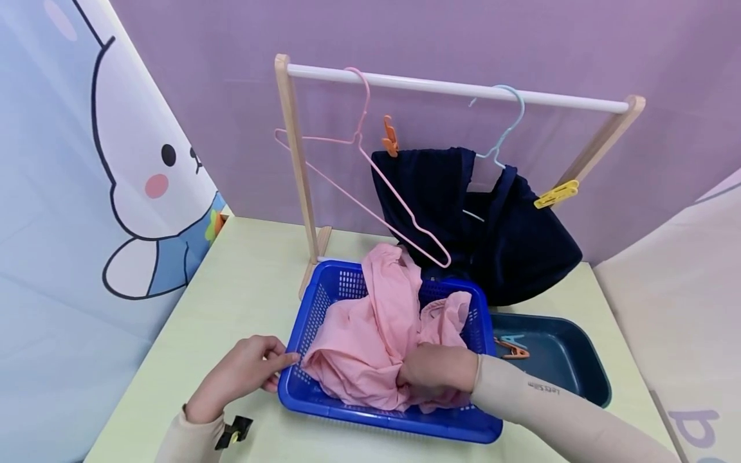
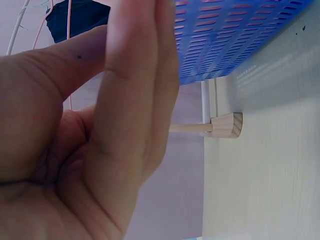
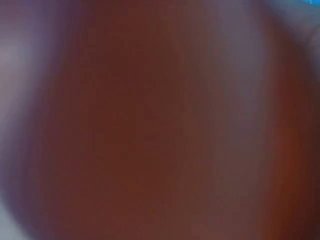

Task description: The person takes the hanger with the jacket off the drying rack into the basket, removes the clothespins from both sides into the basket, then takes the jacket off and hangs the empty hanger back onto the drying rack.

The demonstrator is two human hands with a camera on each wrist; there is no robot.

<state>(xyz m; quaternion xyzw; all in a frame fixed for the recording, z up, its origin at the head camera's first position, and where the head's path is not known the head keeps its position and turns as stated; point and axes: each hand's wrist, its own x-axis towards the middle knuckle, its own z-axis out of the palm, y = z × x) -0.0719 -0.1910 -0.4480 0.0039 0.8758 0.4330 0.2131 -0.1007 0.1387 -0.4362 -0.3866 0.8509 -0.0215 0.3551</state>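
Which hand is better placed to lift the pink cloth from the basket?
Probably the right hand: it is inside the blue basket, against the pink cloth. The left hand grips the basket's rim instead.

Spread across the lower half of the head view, a pale yellow-green desk [image 1: 243, 289]. Directly on it, at lower centre, a blue basket [image 1: 393, 418]; at lower right, just beside, a dark tray [image 1: 556, 350]. Behind, left of centre, one wooden foot [image 1: 324, 242] of a clothes rack [image 1: 434, 85].
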